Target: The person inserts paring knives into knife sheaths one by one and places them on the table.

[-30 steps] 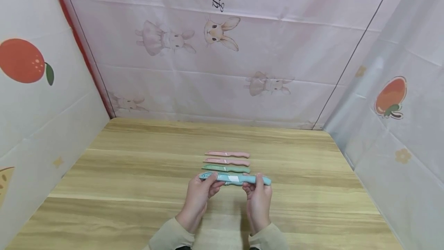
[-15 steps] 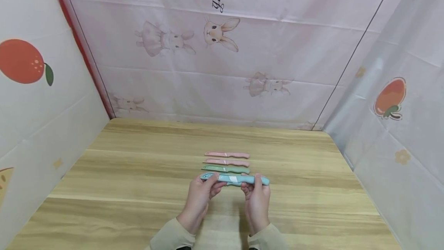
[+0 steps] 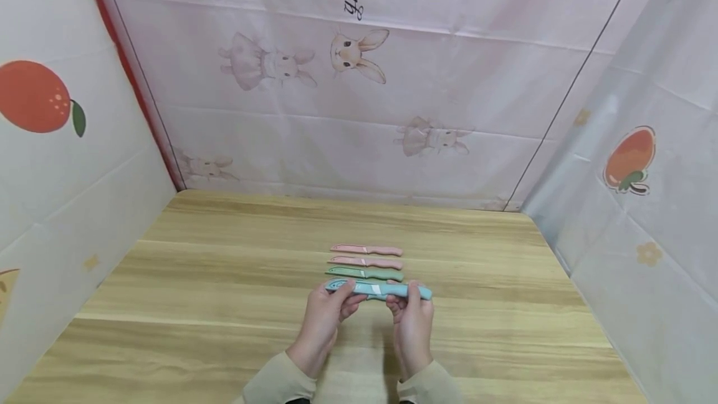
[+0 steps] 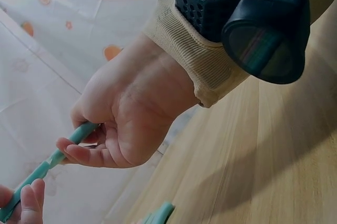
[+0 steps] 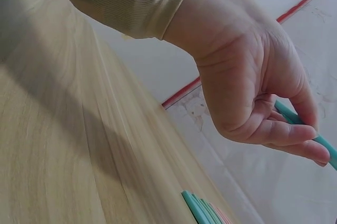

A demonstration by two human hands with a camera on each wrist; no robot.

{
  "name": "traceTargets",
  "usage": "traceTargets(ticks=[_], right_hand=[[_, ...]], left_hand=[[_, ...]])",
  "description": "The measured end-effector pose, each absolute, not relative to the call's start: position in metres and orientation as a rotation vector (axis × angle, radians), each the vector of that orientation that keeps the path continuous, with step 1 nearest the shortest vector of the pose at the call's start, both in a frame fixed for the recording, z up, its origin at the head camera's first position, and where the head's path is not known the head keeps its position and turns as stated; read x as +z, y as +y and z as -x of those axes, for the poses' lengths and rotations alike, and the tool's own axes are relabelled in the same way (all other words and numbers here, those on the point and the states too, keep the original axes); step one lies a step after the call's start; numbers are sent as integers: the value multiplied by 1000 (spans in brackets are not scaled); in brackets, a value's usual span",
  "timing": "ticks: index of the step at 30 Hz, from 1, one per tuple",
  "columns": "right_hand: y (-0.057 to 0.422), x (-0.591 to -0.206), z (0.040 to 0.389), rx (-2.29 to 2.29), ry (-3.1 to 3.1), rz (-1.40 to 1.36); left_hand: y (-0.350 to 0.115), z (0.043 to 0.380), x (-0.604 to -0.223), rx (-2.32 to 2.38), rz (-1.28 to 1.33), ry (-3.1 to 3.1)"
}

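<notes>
A light-blue paring knife [image 3: 381, 290] in its matching sheath is held level above the table by both hands. My left hand [image 3: 324, 320] pinches the sheathed end, thumb on top. At the other end, the handle is pinched by my right hand [image 3: 414, 323] between thumb and fingers. Just behind lie a green sheathed knife [image 3: 366, 274] and two pink ones [image 3: 366, 262], in a row with handles to the right. Another blue knife [image 3: 379, 297] lies on the table, mostly hidden under the held one. In the right wrist view, the row of knives [image 5: 197, 208] shows at the lower edge.
The wood-grain table [image 3: 224, 279] runs to a back wall cloth [image 3: 348, 154] printed with rabbits. Side cloths with fruit prints, such as the left one [image 3: 45, 192], stand along both edges. Light sleeves [image 3: 280, 379] cover both wrists.
The handle end of the held knife and my right hand have shifted slightly left. My left hand has barely moved, and the knives on the table lie as before.
</notes>
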State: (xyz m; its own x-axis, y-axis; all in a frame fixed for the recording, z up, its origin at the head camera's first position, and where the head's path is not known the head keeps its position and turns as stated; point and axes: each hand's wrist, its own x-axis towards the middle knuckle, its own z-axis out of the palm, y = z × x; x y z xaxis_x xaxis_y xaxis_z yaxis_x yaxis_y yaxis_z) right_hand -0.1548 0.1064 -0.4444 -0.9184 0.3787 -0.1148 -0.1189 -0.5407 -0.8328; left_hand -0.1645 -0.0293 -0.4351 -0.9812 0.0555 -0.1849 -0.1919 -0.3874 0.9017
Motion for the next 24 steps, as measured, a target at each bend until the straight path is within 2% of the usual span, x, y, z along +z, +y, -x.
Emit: traceTargets(ticks=[14, 24], right_hand=[[106, -444, 156, 2523, -1315, 394], [121, -442, 157, 2575, -1342, 363]], left_hand=[[-28, 165, -435, 2507, 169, 1602], [-43, 172, -437, 2446, 88, 1626]])
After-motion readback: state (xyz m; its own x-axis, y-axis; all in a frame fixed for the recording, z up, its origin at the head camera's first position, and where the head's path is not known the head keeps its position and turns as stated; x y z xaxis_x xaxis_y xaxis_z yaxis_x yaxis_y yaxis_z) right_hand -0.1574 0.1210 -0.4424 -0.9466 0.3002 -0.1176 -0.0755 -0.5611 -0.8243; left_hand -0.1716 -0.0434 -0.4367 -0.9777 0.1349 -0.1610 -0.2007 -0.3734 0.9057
